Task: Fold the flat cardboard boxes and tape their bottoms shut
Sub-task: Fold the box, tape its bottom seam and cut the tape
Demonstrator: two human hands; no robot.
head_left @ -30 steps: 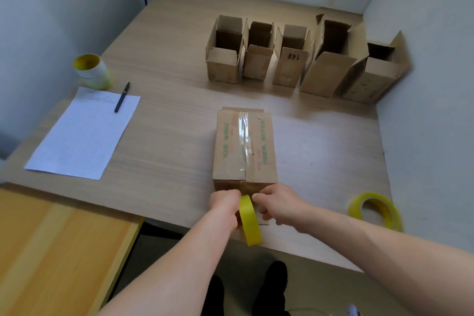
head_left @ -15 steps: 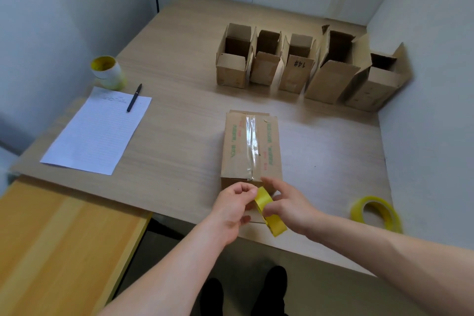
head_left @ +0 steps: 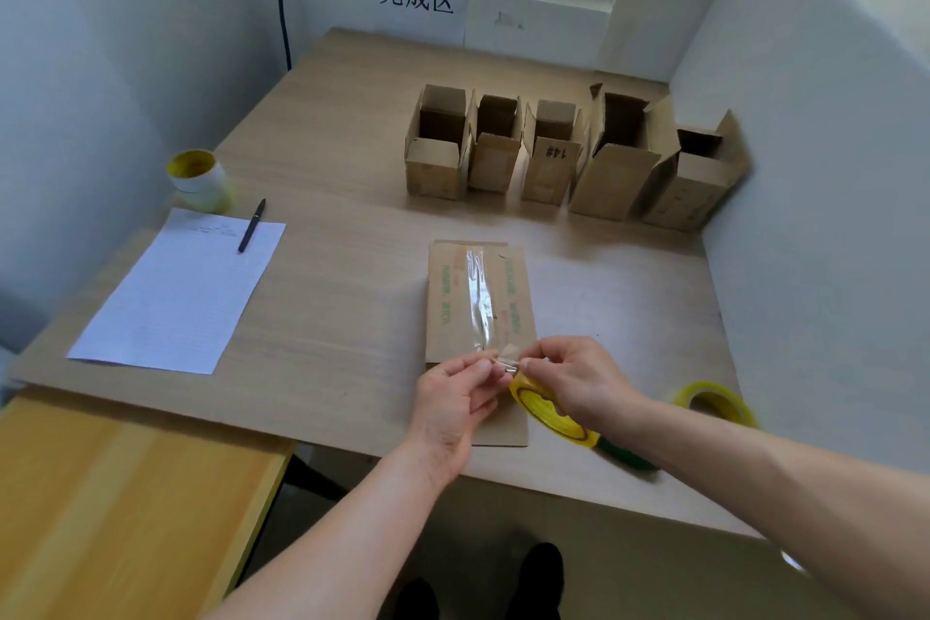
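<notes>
Brown cardboard box [head_left: 445, 312]: centre of counter [head_left: 327, 317], near front edge; flaps shut, seam face up; green print either side of seam. Wrinkled clear tape strip [head_left: 478, 297] along seam.
Yellow tape roll [head_left: 551, 410]: tilted over box's near end, held in right grip [head_left: 578, 383]; short clear free end [head_left: 506, 363] pinched between it and left grip [head_left: 453, 398].
Five folded boxes [head_left: 551, 166]: row at counter's far side, upright, tops open, one marked "14#".
Second tape roll [head_left: 714, 403]: flat on counter, right, near wall.

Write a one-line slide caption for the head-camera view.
Left hand pinches the tape end while right hand holds the yellow roll by a cardboard box; five folded boxes stand behind.
</notes>
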